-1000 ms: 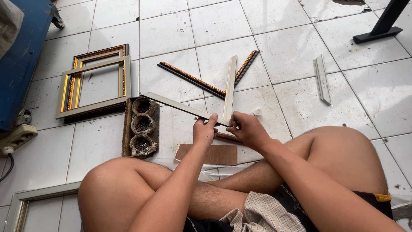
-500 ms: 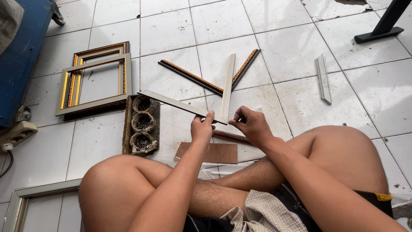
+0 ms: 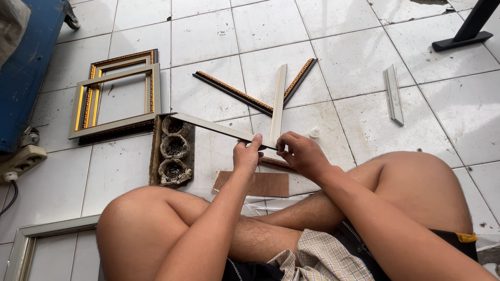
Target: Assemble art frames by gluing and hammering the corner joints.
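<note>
Two pale frame moulding strips meet in a corner joint at my hands. One strip [image 3: 219,128] runs left toward the wooden block; the other strip [image 3: 277,101] points away from me. My left hand [image 3: 247,156] pinches the left strip at the joint. My right hand [image 3: 300,153] presses the same corner from the right side. I sit cross-legged on the white tiled floor, knees [image 3: 130,218] either side.
Stacked gold and grey picture frames [image 3: 115,96] lie at left beside a wooden block with three round hollows [image 3: 173,151]. Two dark gold-trimmed strips [image 3: 234,92], a short grey strip [image 3: 394,94], a brown board [image 3: 260,184], a small white cap [image 3: 314,132], a power strip [image 3: 21,161].
Both hands keep hold of the corner joint; the strips have shifted only slightly and the hands stay put.
</note>
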